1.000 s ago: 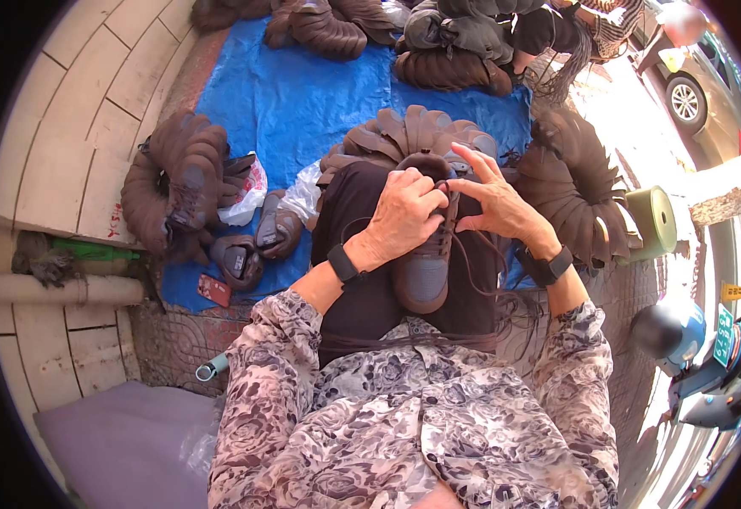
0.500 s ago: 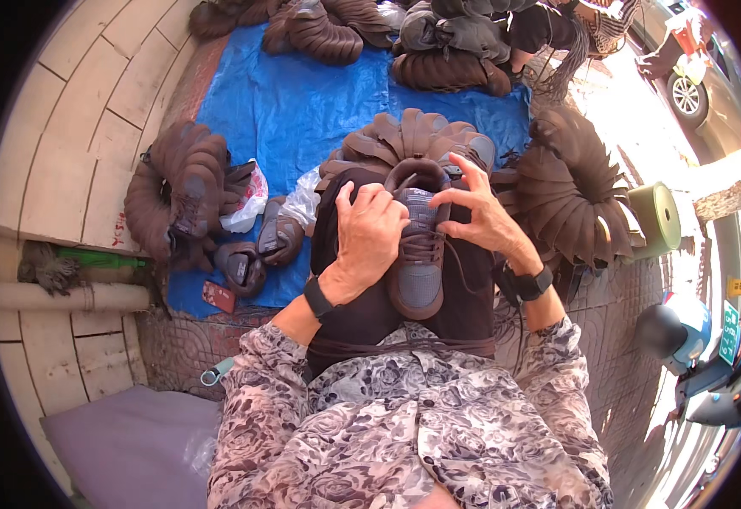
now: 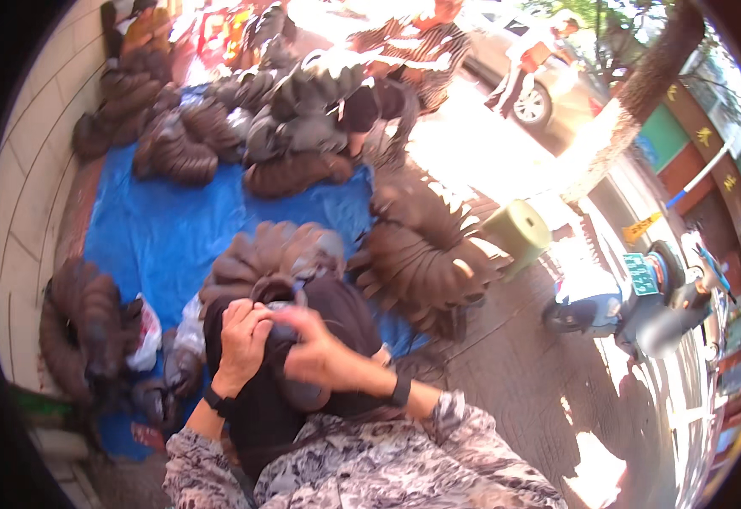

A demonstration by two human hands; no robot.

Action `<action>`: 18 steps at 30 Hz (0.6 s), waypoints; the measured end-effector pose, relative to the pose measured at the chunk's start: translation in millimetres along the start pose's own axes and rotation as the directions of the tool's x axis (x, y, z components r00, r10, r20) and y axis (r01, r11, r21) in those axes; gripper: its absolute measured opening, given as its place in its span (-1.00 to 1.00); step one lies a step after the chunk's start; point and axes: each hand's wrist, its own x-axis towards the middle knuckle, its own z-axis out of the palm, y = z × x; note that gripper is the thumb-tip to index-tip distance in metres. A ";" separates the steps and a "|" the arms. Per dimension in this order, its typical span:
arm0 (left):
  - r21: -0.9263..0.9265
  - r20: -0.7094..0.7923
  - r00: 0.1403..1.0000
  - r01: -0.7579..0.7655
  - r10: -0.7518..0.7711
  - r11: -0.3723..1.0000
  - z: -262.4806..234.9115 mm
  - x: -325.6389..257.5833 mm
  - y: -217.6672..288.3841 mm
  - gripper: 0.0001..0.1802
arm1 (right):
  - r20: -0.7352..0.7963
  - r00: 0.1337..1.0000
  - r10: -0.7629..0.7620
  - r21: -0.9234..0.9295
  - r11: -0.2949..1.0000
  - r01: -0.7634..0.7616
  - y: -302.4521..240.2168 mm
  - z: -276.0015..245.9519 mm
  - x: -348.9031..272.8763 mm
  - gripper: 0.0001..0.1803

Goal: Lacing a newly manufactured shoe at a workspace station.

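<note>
A brown and grey lace-up shoe (image 3: pixel 308 397) rests on my lap, its toe toward me, largely covered by my hands. My left hand (image 3: pixel 243 341) is at the shoe's upper left side, near its opening, with curled fingers pressed together; what they pinch is hidden. My right hand (image 3: pixel 324 355) crosses over the laced part of the shoe, smeared by motion, so its fingers and anything in them are unclear. Just beyond my knees lies a curved row of brown shoe pieces (image 3: pixel 256 248).
A blue tarp (image 3: pixel 162 216) spreads ahead, with piled brown shoes (image 3: pixel 175 151) at its far side. Ringed stacks of shoe parts stand at left (image 3: pixel 82 327) and right (image 3: pixel 426 254), the right one beside a green roll (image 3: pixel 519 231). Another person (image 3: pixel 413 51) sits beyond; a scooter (image 3: pixel 595 297) stands right.
The view has swung up and to the right, bringing the street and a tree trunk into sight. My right hand has moved inward across the shoe, close to my left hand.
</note>
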 end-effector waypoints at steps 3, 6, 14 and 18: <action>0.084 0.054 0.995 -0.084 0.080 0.993 6.1 20.7 -1.4 -0.77 | 0.078 0.980 0.182 0.199 0.961 -0.194 -22.2 -0.9 -11.7 -0.88; 0.077 0.118 0.965 -0.243 0.233 0.967 14.1 38.6 -2.2 -0.76 | -0.118 0.979 0.168 0.124 0.980 -0.153 -11.1 -17.3 -7.5 -0.90; 0.282 0.325 0.946 -0.089 -0.008 0.955 17.9 41.9 -27.2 -0.83 | 0.069 0.976 0.207 0.041 0.977 -0.210 -5.3 7.8 5.2 -0.90; -0.445 0.416 0.879 0.420 -0.233 0.791 3.8 38.4 -29.9 -0.77 | -0.105 0.975 0.196 -0.084 0.975 -0.205 -6.9 -7.7 4.0 -0.89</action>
